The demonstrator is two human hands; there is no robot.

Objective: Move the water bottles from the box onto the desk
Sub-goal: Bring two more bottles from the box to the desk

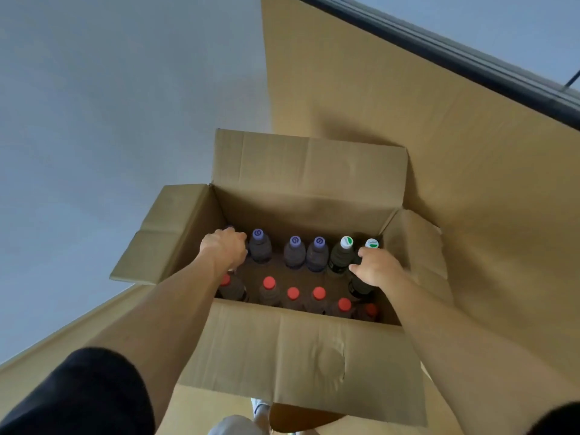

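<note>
An open cardboard box [301, 350] holds several upright water bottles. The far row has purple-capped bottles [295, 251] and two white-capped bottles [343, 255]; the near row has red-capped bottles [269, 288]. My left hand [223, 248] reaches into the box's far left corner, its fingers curled round a purple-capped bottle [230, 228] that it mostly hides. Over at the far right, my right hand [378, 266] curls round the dark body of the end white-capped bottle [372, 243].
The box stands on a tan surface [470, 215] with its flaps folded outward. A grey surface [110, 120] lies to the left. A dark rail [470, 58] crosses the top right. Part of a shoe [260, 406] shows below the box.
</note>
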